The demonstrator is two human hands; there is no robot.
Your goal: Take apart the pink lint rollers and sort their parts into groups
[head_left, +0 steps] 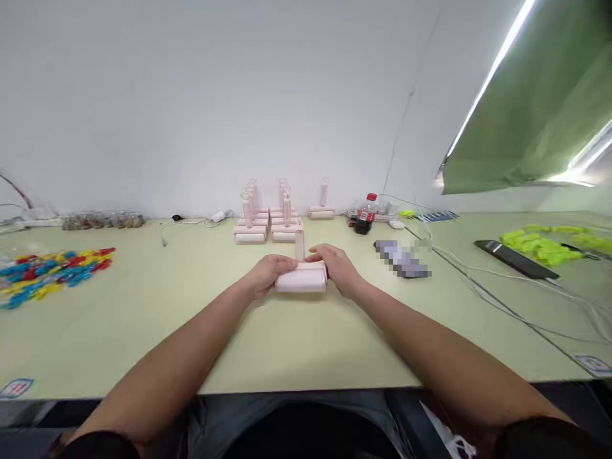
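A pale pink lint-roller-like item (302, 279) with a wide roll and an upright handle is held between both hands at the middle of the table. My left hand (272, 273) grips its left end, thumb on top. Around its right end are the fingers of my right hand (335, 268), near the base of the handle. Behind them, similar pink items (250, 231) stand in two close groups, handles up. One more pink item (322, 211) stands apart to their right, by the wall.
Right of my hands lie a blurred-out phone (401, 259), a cola bottle (366, 215), a black device (515, 259), white cables and yellow-green material (540, 245). Colourful pieces (57, 271) and bagged items (102, 220) lie left on the pale table (167, 325).
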